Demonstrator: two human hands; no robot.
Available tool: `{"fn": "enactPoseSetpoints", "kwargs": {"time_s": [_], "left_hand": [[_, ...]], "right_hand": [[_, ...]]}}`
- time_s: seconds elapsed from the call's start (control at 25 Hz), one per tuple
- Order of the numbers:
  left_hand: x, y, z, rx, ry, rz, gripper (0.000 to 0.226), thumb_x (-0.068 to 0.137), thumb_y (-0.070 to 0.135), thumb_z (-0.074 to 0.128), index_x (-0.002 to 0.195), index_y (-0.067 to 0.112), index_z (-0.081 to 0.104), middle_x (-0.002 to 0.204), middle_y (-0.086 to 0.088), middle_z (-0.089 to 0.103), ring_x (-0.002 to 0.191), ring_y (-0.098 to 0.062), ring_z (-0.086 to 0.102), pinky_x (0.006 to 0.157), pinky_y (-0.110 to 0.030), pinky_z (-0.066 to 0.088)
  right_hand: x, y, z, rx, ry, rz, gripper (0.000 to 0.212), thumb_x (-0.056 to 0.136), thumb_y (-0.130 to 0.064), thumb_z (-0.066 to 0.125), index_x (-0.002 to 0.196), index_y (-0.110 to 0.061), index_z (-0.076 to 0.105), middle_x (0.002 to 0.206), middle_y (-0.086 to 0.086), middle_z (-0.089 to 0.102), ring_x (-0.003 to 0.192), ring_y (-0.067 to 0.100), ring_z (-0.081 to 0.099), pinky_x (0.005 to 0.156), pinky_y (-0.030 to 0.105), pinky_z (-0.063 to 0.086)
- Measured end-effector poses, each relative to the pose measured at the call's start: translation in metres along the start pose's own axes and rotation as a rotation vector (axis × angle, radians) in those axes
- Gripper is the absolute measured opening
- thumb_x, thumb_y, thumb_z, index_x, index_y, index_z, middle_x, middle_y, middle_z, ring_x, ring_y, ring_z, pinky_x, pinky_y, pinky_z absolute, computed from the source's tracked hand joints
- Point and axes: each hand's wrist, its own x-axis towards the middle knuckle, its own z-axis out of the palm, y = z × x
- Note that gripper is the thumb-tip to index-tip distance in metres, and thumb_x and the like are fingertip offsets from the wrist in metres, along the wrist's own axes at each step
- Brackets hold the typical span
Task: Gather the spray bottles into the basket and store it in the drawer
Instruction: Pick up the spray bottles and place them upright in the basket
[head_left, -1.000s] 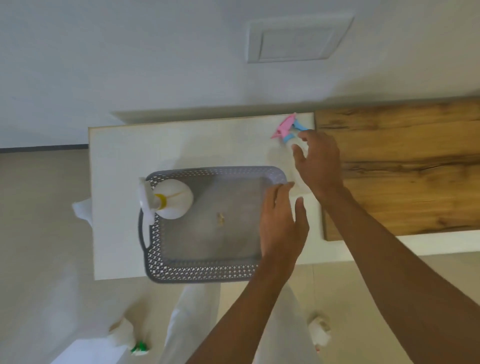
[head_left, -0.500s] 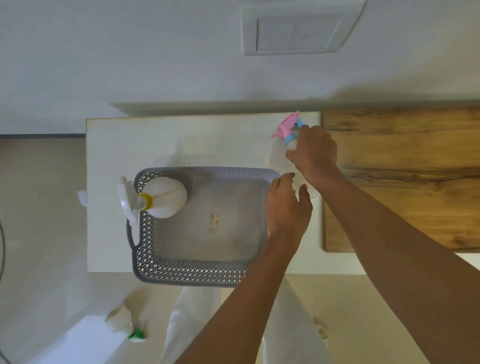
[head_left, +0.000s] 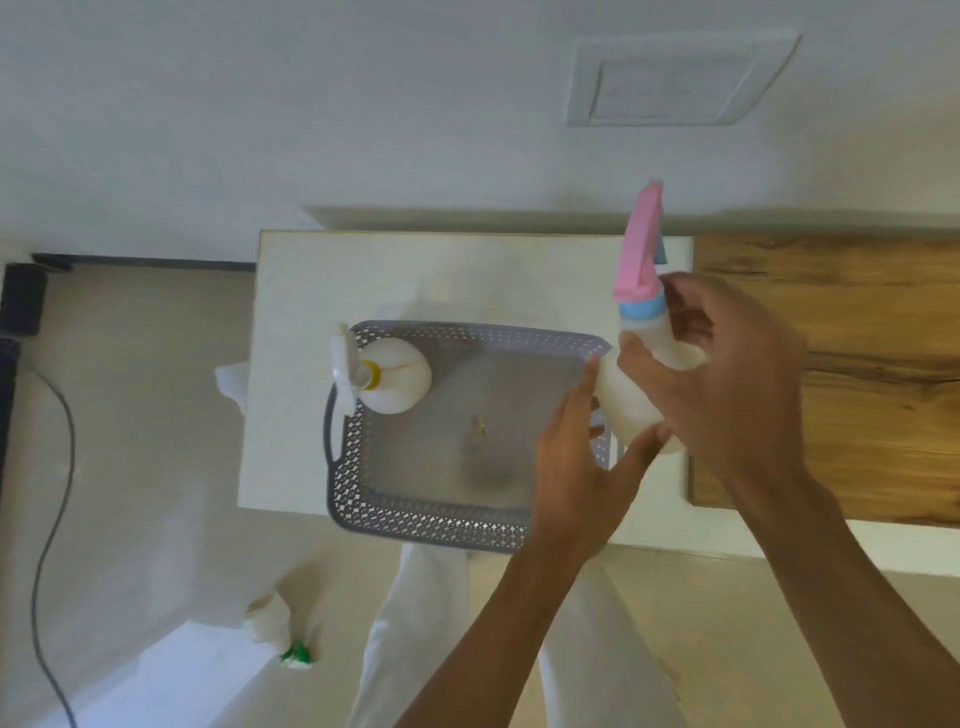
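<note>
**A:** Under the right grip (head_left: 727, 374), how much of the pink-topped bottle (head_left: 631, 400) is showing?

**B:** Only part of it. The fingers are wrapping round the pale body just below the blue collar (head_left: 641, 312), so the bottle's right side is lying hidden behind the palm. The bottle is tilting, with its pink trigger head (head_left: 639, 244) pointing away from the wrist toward the wall. Whether its base is touching the bench (head_left: 291, 364), I cannot tell.

**A:** What is the left grip (head_left: 571, 467) doing?

**B:** It is not curling. Its fingers are lying straight against the bottle's left side, and the thumb is spreading under the lower end. It is also covering the right wall of the grey lattice basket (head_left: 415, 519). That is making it hard to judge whether the bottle is hanging over the basket or just outside its rim.

**A:** Is anything sitting inside the basket?

**B:** Well to the left of the left grip, a white bottle with a yellow collar (head_left: 397, 382) is standing in the far left corner. Its white trigger head is hanging over the rim. Between that bottle and the left grip, a small yellowish speck (head_left: 479, 426) is lying on the basket floor, too small to name.

**A:** And around the edges?

**B:** Below and well left of both grips, a white thing with a green tip (head_left: 283, 631) is lying low down, too blurred to identify. Just right of the right grip, a wooden top (head_left: 857, 364) is running out of frame.
</note>
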Motion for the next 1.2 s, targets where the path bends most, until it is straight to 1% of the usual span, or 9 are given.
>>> {"fn": "enactPoseSetpoints", "kwargs": {"time_s": [0.16, 0.28, 0.36, 0.48, 0.56, 0.68, 0.8, 0.96, 1.2], "left_hand": [[-0.053, -0.043, -0.078, 0.083, 0.139, 0.058, 0.085, 0.068, 0.049, 0.079, 0.142, 0.021, 0.048, 0.13, 0.008, 0.064, 0.108, -0.004, 0.064, 0.091, -0.027, 0.056], [-0.082, -0.089, -0.136, 0.22, 0.201, 0.039, 0.085, 0.064, 0.037, 0.089, 0.138, 0.02, 0.05, 0.128, 0.006, 0.065, 0.106, -0.007, 0.066, 0.091, -0.017, 0.053], [-0.091, -0.117, -0.168, 0.339, 0.228, 0.049, 0.082, 0.066, 0.034, 0.089, 0.137, 0.014, 0.053, 0.131, 0.0, 0.064, 0.111, -0.013, 0.064, 0.093, -0.012, 0.049], [-0.084, -0.149, -0.191, 0.423, 0.216, 0.053, 0.072, 0.069, 0.023, 0.089, 0.132, 0.005, 0.058, 0.134, -0.009, 0.062, 0.122, -0.025, 0.061, 0.1, -0.033, 0.052], [-0.074, -0.161, -0.198, 0.418, 0.201, 0.045, 0.066, 0.072, 0.021, 0.088, 0.129, 0.002, 0.06, 0.131, -0.012, 0.065, 0.12, -0.027, 0.062, 0.1, -0.038, 0.053], [-0.061, -0.168, -0.2, 0.423, 0.184, 0.059, 0.061, 0.074, 0.019, 0.086, 0.128, 0.003, 0.061, 0.127, -0.01, 0.067, 0.115, -0.026, 0.065, 0.099, -0.029, 0.05], [-0.052, -0.171, -0.202, 0.419, 0.145, 0.021, 0.057, 0.079, 0.02, 0.081, 0.131, 0.008, 0.059, 0.131, -0.006, 0.065, 0.112, -0.024, 0.066, 0.095, -0.033, 0.054], [-0.047, -0.179, -0.206, 0.452, 0.097, 0.004, 0.054, 0.084, 0.021, 0.076, 0.133, 0.011, 0.056, 0.13, -0.006, 0.065, 0.091, -0.025, 0.069, 0.081, -0.04, 0.059], [-0.043, -0.181, -0.211, 0.5, 0.005, -0.005, 0.052, 0.089, 0.022, 0.07, 0.137, 0.012, 0.052, 0.134, -0.006, 0.063, 0.1, -0.028, 0.069, 0.087, -0.042, 0.058]], "right_hand": [[-0.075, -0.048, 0.031, 0.179, -0.1, 0.021, 0.047, 0.071, -0.04, 0.076, 0.113, -0.022, 0.066, 0.105, -0.015, 0.067, 0.09, 0.001, 0.062, 0.083, -0.003, 0.041], [-0.13, -0.068, 0.079, 0.254, -0.14, 0.058, 0.04, 0.072, -0.028, 0.084, 0.108, -0.021, 0.068, 0.102, -0.018, 0.068, 0.088, 0.0, 0.065, 0.081, -0.002, 0.043], [-0.158, -0.077, 0.116, 0.283, -0.153, 0.071, 0.037, 0.072, -0.019, 0.086, 0.105, -0.012, 0.071, 0.098, -0.01, 0.071, 0.087, 0.005, 0.067, 0.08, -0.001, 0.045], [-0.179, -0.087, 0.158, 0.274, -0.171, 0.105, 0.031, 0.075, -0.019, 0.08, 0.102, -0.005, 0.072, 0.099, 0.006, 0.075, 0.085, 0.018, 0.071, 0.08, -0.002, 0.043], [-0.183, -0.09, 0.178, 0.246, -0.159, 0.106, 0.033, 0.073, -0.02, 0.078, 0.101, -0.004, 0.071, 0.1, 0.009, 0.075, 0.085, 0.021, 0.071, 0.08, 0.011, 0.052], [-0.181, -0.09, 0.195, 0.209, -0.138, 0.111, 0.034, 0.074, -0.014, 0.083, 0.104, -0.003, 0.071, 0.103, 0.011, 0.074, 0.088, 0.019, 0.069, 0.078, 0.033, 0.06], [-0.179, -0.089, 0.207, 0.191, -0.145, 0.154, 0.035, 0.08, -0.023, 0.08, 0.107, -0.004, 0.071, 0.106, 0.011, 0.074, 0.092, 0.024, 0.072, 0.082, 0.032, 0.059], [-0.182, -0.09, 0.219, 0.155, -0.134, 0.154, 0.036, 0.08, -0.028, 0.08, 0.107, -0.005, 0.072, 0.108, 0.009, 0.075, 0.094, 0.024, 0.072, 0.081, 0.04, 0.062], [-0.184, -0.089, 0.223, 0.157, -0.16, 0.213, 0.039, 0.082, -0.032, 0.077, 0.113, -0.01, 0.07, 0.114, 0.006, 0.073, 0.1, 0.024, 0.07, 0.089, 0.044, 0.058]]}}
